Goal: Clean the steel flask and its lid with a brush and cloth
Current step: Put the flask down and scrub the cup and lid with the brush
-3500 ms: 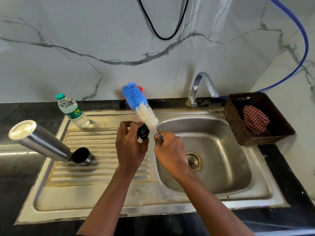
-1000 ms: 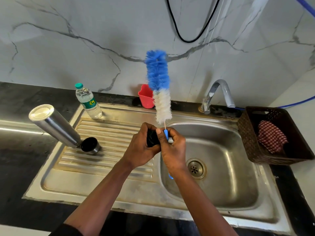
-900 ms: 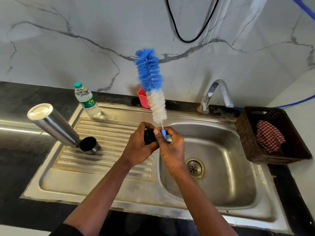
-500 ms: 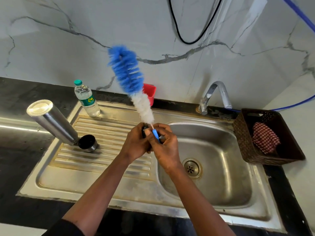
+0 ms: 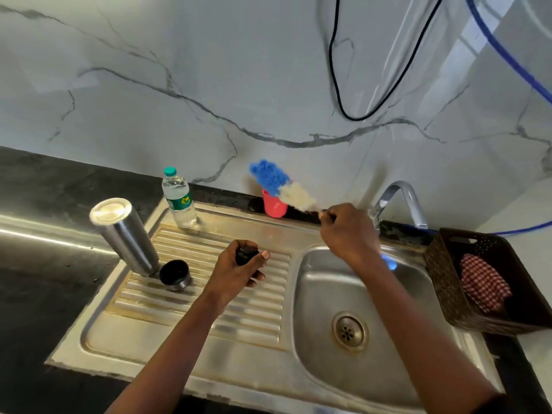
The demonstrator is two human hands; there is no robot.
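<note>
Over the steel sink, left hand fingers curl round the black lid; right hand fingers clasp the brush beside the red cup.

left hand, right hand, curled fingers

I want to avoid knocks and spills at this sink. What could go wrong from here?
1. The right hand holds the brush with its head right by the red cup; a swing may tip the cup.
2. The left hand grips the black lid over the drainboard; it may slip and drop.
3. The steel flask stands on the ribbed drainboard near the left arm; a bump may topple it.
</note>
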